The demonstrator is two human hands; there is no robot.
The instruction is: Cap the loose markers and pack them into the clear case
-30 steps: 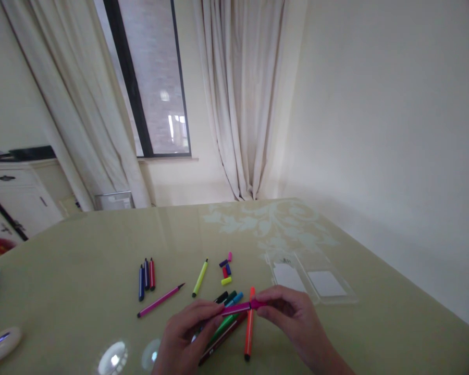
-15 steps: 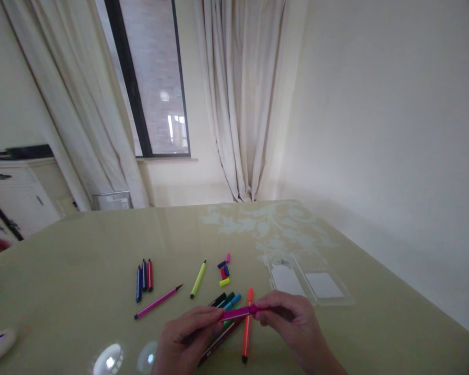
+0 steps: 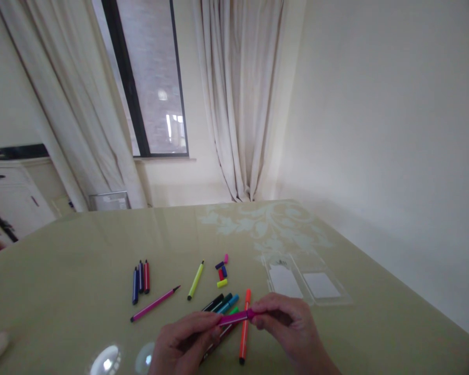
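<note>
Magenta marker (image 3: pixel 234 317): held up in the air between two hands, above a loose heap of other markers, lying nearly level with its right end a little higher. Left hand (image 3: pixel 185 337) has a narrow grip on the body, thumb against fingers. Right hand (image 3: pixel 291 324) pinches the cap end; grip likewise closed down on it. Whether the cap sits fully home, cannot tell.

Directly below and behind: orange marker (image 3: pixel 244 336), light blue marker (image 3: pixel 230 303), black marker (image 3: pixel 213 302), a green one and a dark red one, partly hidden by the hands.

Beyond the heap, five small caps (image 3: pixel 222 284) in a cluster: pink, navy, blue, red, yellow. To their left, a yellow marker (image 3: pixel 196 281), tip bare. Further left, a pink marker (image 3: pixel 155 303) set slantwise, tip bare; past it, two blue markers (image 3: pixel 135 286) and a red marker (image 3: pixel 147 277) side by side.

Right of the caps: clear plastic case (image 3: pixel 301 278), unfolded, white paper (image 3: pixel 321 285) in each half. All on a greenish desk (image 3: pixel 82 271).
</note>
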